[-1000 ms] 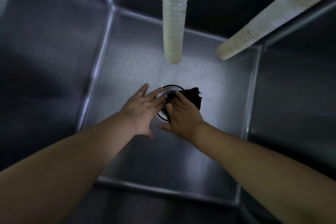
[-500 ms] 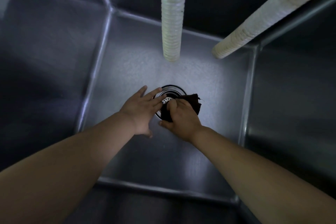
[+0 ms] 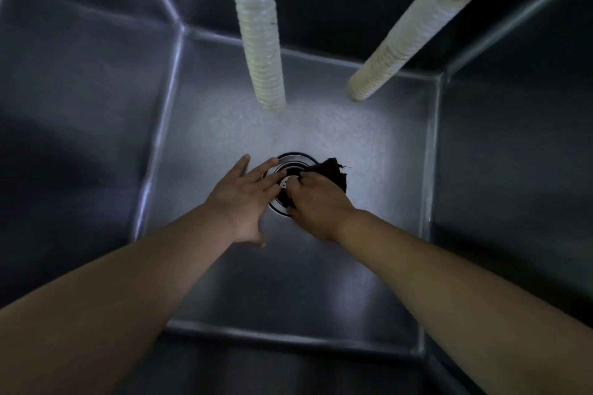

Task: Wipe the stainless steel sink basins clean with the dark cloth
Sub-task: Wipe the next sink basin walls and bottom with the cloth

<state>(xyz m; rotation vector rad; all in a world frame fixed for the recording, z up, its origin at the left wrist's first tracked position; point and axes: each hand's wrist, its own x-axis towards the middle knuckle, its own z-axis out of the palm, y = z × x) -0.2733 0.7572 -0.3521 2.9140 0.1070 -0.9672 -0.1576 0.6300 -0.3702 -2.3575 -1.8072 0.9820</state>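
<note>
The cloth (image 3: 333,175) lies bunched at the right side of the drain (image 3: 290,167), in the middle of the sink (image 3: 224,125) floor, and is dark, with a frayed corner sticking out to the far right. The right hand (image 3: 316,207) holds it: the fingers curl down over the wad and press it against the drain's right rim, so this grip is closed on the cloth, most of which is hidden under the palm. Only the far edge of the cloth shows beyond the knuckles. The left hand (image 3: 245,194) lies just beside the right one, on the left side of the drain, with straight, slightly spread fingers resting flat on the metal ring; its grip is wide and holds nothing. The fingertips of the two hands nearly meet over the drain, where a small pale perforated strainer part shows between them. The drain itself is a round steel ring with a darker inner groove, partly covered by both hands. The basin is deep and square, its floor brightly lit around the drain and dim toward the walls, and apart from the cloth and hands nothing lies in it. Two pale ribbed hoses hang down into it from the far side: a left hose (image 3: 260,29) dropping almost straight, its end well above the floor just beyond the drain, and a right hose (image 3: 417,26) slanting in from the far right corner. Both bare forearms reach in from the near edge.
</note>
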